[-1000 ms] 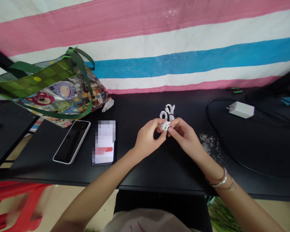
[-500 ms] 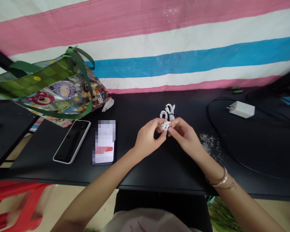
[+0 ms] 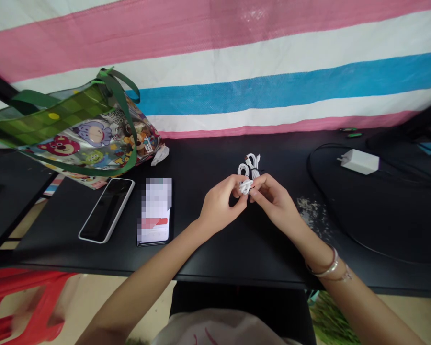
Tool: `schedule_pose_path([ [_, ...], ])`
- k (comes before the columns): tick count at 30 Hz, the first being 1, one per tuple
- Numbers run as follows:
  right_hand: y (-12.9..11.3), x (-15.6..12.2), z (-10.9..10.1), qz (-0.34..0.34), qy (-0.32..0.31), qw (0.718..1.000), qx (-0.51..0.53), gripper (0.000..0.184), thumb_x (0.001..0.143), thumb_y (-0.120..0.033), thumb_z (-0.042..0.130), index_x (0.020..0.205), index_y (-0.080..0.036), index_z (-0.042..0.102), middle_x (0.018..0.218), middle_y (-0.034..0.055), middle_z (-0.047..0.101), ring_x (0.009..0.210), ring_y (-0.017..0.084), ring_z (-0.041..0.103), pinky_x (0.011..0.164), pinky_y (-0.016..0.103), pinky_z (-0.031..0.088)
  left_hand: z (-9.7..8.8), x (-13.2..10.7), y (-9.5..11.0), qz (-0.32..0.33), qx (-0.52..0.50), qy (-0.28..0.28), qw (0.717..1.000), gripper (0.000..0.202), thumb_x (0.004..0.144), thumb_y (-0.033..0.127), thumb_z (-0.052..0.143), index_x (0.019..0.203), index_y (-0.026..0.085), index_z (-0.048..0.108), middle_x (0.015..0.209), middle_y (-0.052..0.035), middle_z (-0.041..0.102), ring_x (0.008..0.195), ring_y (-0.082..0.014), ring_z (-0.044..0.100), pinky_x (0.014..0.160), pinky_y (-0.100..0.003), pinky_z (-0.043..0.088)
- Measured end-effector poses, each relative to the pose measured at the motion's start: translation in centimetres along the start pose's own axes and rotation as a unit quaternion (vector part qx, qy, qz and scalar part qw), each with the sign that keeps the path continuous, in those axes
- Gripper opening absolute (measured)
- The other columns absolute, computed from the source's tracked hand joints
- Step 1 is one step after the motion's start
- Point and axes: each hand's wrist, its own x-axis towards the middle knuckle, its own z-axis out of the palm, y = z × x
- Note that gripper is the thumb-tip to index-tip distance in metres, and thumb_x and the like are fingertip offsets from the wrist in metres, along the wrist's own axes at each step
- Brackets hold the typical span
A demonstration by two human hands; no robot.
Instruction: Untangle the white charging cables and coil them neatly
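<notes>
Nearest to us, a red plastic stool (image 3: 32, 306) sits low on the left, below the table edge, and thin metal bangles (image 3: 326, 268) ring the right wrist. Both hands meet over the black table (image 3: 237, 254), a little right of centre. The left hand (image 3: 221, 203) and right hand (image 3: 273, 201) are closed in a fingertip pinch on the bundled white charging cable (image 3: 249, 172), whose loops stand up on the far side of the fingers, with the connector ends hard to make out. We judge the loose loops the main risk: if the pinch relaxes, the coil could spring open or tangle, and a dropped bundle could slide toward the near edge. Left of the hands lie a phone in a white case (image 3: 106, 211) and a second phone (image 3: 154, 235) with a blurred screen. Farther left, a printed tote bag (image 3: 75, 129) leans close by. Far right, a white charger (image 3: 359, 161) sits with its black cord (image 3: 311, 172), and a striped tarp (image 3: 215, 96) hangs behind everything.
</notes>
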Motion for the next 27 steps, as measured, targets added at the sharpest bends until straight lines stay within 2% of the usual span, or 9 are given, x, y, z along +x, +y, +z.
schedule_pose_path([
  [9,-0.15,0.00,-0.03,-0.006,0.001,1.000,-0.023,0.028,0.080,-0.047,0.063,0.077,-0.023,0.052,0.063,-0.0029,0.053,0.056,0.013,0.054,0.059,0.030,0.047,0.04,-0.06,-0.04,0.000,0.016,0.002,1.000,0.019,0.079,0.012,0.051,0.095,0.020,0.055,0.082,-0.0001,0.065,0.071,-0.0134,0.061,0.067,-0.024,0.050],
  [19,0.22,-0.02,0.12,0.007,0.006,1.000,-0.011,0.030,0.080,-0.051,0.061,0.078,-0.023,0.052,0.065,-0.0017,0.057,0.058,0.014,0.057,0.061,0.030,0.049,0.12,-0.03,-0.12,0.072,0.101,0.050,0.991,0.013,0.085,0.017,0.050,0.095,0.018,0.059,0.083,-0.0027,0.069,0.078,-0.0170,0.058,0.070,-0.028,0.049],
  [27,0.36,-0.11,0.02,-0.008,0.004,0.999,-0.035,0.019,0.083,-0.040,0.060,0.080,-0.022,0.054,0.073,0.0007,0.061,0.066,0.015,0.059,0.065,0.031,0.048,0.00,-0.09,0.18,0.060,0.121,0.064,0.989,0.011,0.086,0.022,0.054,0.094,0.019,0.060,0.086,-0.0012,0.071,0.077,-0.0162,0.058,0.068,-0.026,0.049],
])
